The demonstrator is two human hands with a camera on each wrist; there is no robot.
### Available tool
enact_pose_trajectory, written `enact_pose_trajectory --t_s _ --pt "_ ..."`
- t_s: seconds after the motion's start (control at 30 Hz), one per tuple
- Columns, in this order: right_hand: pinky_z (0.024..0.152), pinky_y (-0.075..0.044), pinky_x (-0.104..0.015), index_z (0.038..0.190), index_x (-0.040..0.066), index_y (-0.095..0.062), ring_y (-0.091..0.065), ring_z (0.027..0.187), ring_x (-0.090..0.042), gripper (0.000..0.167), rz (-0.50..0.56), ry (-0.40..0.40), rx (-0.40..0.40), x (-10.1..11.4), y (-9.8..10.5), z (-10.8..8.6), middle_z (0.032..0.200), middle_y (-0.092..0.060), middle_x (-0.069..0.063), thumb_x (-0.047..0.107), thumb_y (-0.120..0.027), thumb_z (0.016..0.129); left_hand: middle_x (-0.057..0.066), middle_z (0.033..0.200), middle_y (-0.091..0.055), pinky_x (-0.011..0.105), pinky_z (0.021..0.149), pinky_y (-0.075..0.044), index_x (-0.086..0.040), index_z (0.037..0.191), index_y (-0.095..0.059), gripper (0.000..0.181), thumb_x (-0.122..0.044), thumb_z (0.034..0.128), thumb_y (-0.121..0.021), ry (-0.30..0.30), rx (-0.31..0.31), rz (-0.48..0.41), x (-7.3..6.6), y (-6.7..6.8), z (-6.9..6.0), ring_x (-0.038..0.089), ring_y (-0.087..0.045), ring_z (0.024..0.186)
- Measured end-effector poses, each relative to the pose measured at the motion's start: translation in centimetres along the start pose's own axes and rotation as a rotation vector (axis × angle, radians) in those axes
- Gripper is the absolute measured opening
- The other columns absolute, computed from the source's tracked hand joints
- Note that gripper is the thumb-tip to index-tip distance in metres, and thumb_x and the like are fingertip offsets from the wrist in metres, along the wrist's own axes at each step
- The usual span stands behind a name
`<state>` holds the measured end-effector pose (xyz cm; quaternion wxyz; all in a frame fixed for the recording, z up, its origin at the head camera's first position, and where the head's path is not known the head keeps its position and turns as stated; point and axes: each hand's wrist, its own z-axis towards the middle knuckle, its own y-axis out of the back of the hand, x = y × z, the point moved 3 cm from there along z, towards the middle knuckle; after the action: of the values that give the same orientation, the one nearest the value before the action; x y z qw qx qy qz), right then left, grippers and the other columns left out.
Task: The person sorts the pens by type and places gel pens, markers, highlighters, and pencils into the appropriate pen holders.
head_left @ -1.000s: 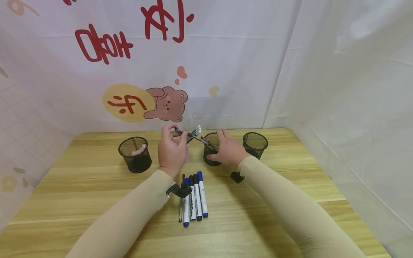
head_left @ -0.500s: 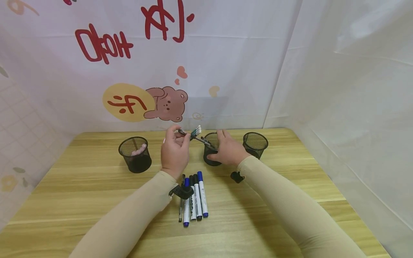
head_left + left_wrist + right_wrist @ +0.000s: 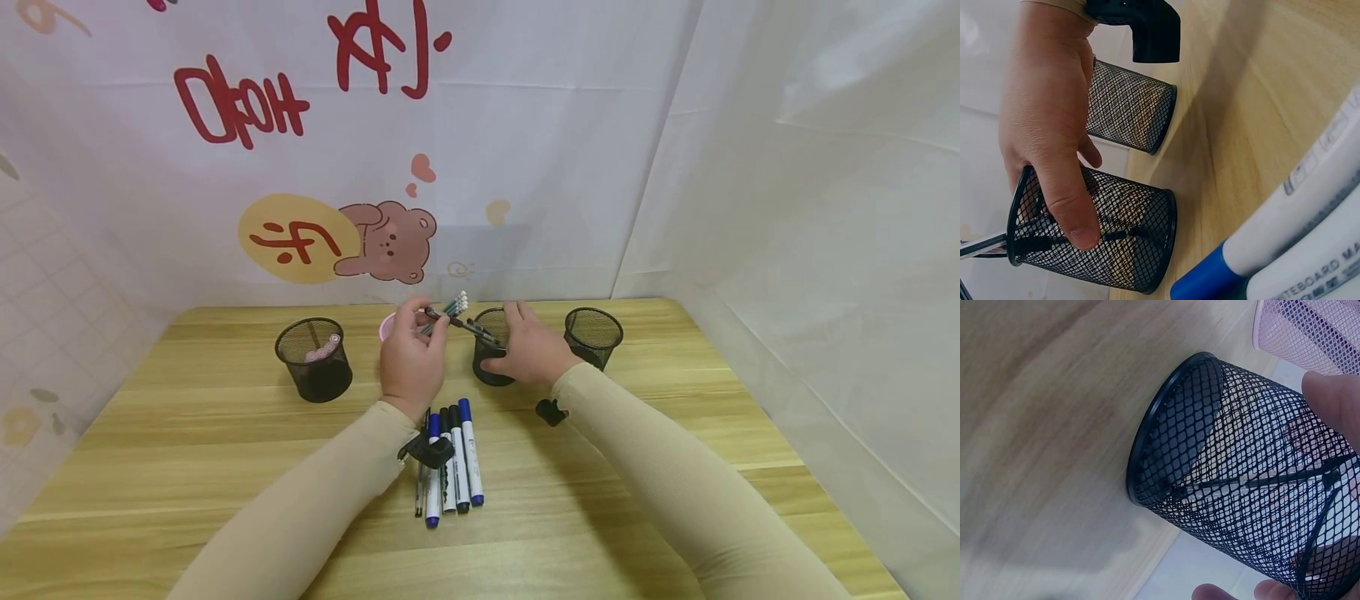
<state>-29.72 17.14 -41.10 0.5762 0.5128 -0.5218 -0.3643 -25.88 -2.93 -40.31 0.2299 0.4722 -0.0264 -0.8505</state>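
Note:
In the head view my left hand (image 3: 412, 362) pinches a slim dark-and-clear pen (image 3: 463, 325) between thumb and fingers. The pen slants down to the right into the mouth of the middle black mesh pen holder (image 3: 492, 367). My right hand (image 3: 536, 348) grips that holder from its right side, and its thumb lies along the mesh in the left wrist view. Through the mesh (image 3: 1241, 506), the right wrist view shows slim dark pens inside. A pink mesh holder (image 3: 386, 327) stands behind my left hand, mostly hidden, beside a bunch of white-ended green sticks (image 3: 456, 305).
Several blue- and black-capped whiteboard markers (image 3: 469, 454) and a slim pen (image 3: 419, 492) lie side by side in front. A black mesh holder (image 3: 324, 382) with a pink item stands left; another black holder (image 3: 594, 329) stands right. White cloth (image 3: 555, 192) hangs behind the table.
My left hand has moved right and slightly down, pushing the pen further into the middle holder. The pink holder's rim now shows on its left. My right hand has stayed in place.

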Motion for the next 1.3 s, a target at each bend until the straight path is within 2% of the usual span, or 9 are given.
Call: enact_pose_trajectory --t_s 0.27,0.4,0.63,0.83,1.1,1.3 --pt "0.103 -0.057 -0.055 0.169 0.004 -0.01 -0.059 0.136 -0.045 0.124 0.007 -0.004 -0.013 0.13 0.02 -0.04 0.174 -0.015 -0.025 0.063 -0.079 0.085 0.012 0.103 -0.079 0.034 0.063 -0.056 -0.007 0.125 -0.065 0.026 -0.019 0.1026 -0.069 -0.041 0.007 0.027 -0.28 -0.3 -0.38 0.02 -0.07 0.069" --pt "0.104 -0.056 -0.056 0.169 0.005 -0.011 -0.057 0.138 -0.046 0.124 0.008 -0.007 -0.021 0.14 -0.01 0.0 0.174 -0.016 -0.025 0.063 -0.079 0.084 0.013 0.106 -0.08 0.038 0.066 -0.061 -0.005 0.124 -0.066 0.025 -0.018 0.1031 -0.069 -0.069 0.007 0.031 -0.39 -0.43 -0.53 0.02 -0.072 0.07" --pt "0.101 -0.058 -0.054 0.169 0.005 -0.01 -0.061 0.133 -0.044 0.123 0.012 -0.01 -0.013 0.11 -0.02 -0.06 0.175 -0.014 -0.024 0.063 -0.079 0.085 0.012 0.107 -0.081 0.034 0.064 -0.058 -0.005 0.123 -0.067 0.023 -0.016 0.1031 -0.068 -0.106 -0.002 0.032 -0.51 -0.57 -0.58 0.019 -0.069 0.067" --pt "0.101 -0.058 -0.053 0.169 0.005 -0.01 -0.063 0.131 -0.043 0.123 0.014 -0.005 -0.016 0.14 0.02 -0.17 0.175 -0.015 -0.025 0.062 -0.079 0.085 0.012 0.105 -0.08 0.032 0.064 -0.057 -0.004 0.124 -0.067 0.024 -0.016 0.1033 -0.068 -0.108 -0.013 0.034 -0.54 -0.69 -0.56 0.018 -0.068 0.067" --pt "0.101 -0.058 -0.053 0.169 0.004 -0.009 -0.063 0.132 -0.042 0.123 0.012 -0.004 -0.016 0.14 -0.02 -0.13 0.174 -0.015 -0.025 0.063 -0.079 0.085 0.013 0.102 -0.079 0.034 0.065 -0.058 -0.004 0.123 -0.066 0.024 -0.015 0.1023 -0.069 -0.077 -0.008 0.021 -0.45 -0.79 -0.59 0.018 -0.068 0.065" --pt "0.094 -0.062 -0.051 0.169 0.005 -0.01 -0.067 0.125 -0.039 0.123 0.011 -0.007 -0.015 0.12 -0.06 -0.09 0.175 -0.015 -0.024 0.064 -0.078 0.085 0.009 0.103 -0.08 0.033 0.061 -0.051 -0.009 0.124 -0.067 0.025 -0.02 0.1023 -0.07 -0.075 0.011 0.096 -0.43 -0.95 -0.7 0.018 -0.066 0.064"
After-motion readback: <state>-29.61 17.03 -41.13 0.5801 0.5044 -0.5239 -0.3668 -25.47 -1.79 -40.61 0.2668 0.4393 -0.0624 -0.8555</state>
